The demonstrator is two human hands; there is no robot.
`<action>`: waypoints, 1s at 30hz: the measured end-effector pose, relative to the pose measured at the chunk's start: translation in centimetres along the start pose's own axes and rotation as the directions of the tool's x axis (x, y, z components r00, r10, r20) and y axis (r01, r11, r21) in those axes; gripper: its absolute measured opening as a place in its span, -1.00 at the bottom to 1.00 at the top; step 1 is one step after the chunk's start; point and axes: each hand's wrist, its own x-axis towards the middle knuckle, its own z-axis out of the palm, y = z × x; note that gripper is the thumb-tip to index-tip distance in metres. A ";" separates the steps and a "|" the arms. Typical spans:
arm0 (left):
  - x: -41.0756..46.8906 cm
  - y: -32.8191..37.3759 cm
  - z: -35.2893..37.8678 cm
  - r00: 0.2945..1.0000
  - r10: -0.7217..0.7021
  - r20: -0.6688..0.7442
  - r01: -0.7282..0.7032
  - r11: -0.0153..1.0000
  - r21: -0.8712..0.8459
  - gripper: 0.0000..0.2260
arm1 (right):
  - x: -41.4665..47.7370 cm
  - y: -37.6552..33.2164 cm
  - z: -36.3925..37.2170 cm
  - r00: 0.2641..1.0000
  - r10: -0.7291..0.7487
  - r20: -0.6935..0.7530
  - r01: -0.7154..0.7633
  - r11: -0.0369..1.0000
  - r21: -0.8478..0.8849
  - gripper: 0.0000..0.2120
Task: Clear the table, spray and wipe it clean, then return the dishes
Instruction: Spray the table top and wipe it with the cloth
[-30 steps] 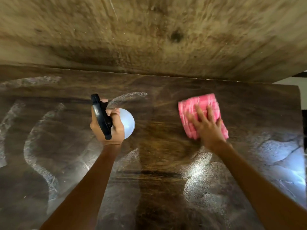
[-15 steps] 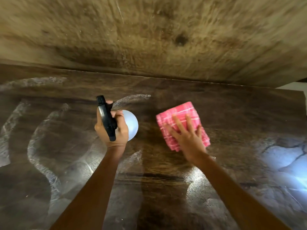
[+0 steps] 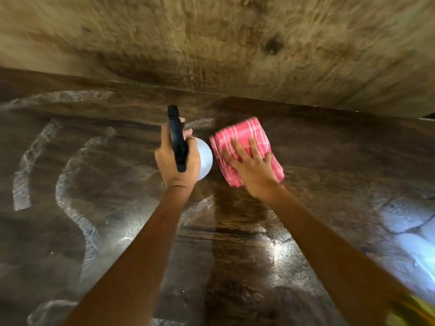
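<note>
Wiping step: the right hand [image 3: 255,172] presses flat fingers [image 3: 253,147] on the cloth [image 3: 244,135]; the left hand [image 3: 176,165] grips the spray bottle [image 3: 204,158] (dishes unseen). Next, probably sweep the wet surface [image 3: 341,161] beyond those fingers.

text: none legible | labels: none legible | brands, numbers, signs: none legible

A mottled tan surface [image 3: 211,38], blurred, spans the upper view and carries one dark round spot [image 3: 272,47]. Blurred yellow material [image 3: 417,312] occupies the lower right corner.
</note>
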 end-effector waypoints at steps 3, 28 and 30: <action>-1.2 0.1 -1.9 0.997 0.038 0.069 -0.038 0.999 0.000 -0.62 | -5.8 2.2 2.8 0.997 0.056 0.055 -0.053 0.997 -0.058 -0.16; -8.2 -5.9 -14.9 1.000 -0.023 0.015 0.023 0.999 -0.038 -0.70 | -1.8 -6.8 0.9 0.952 0.304 0.015 -0.301 0.933 0.199 -0.16; -7.9 -6.6 -14.8 0.999 -0.017 0.030 0.018 0.999 -0.038 -0.72 | -0.8 -9.9 1.3 0.978 0.211 0.001 -0.208 0.966 0.152 -0.14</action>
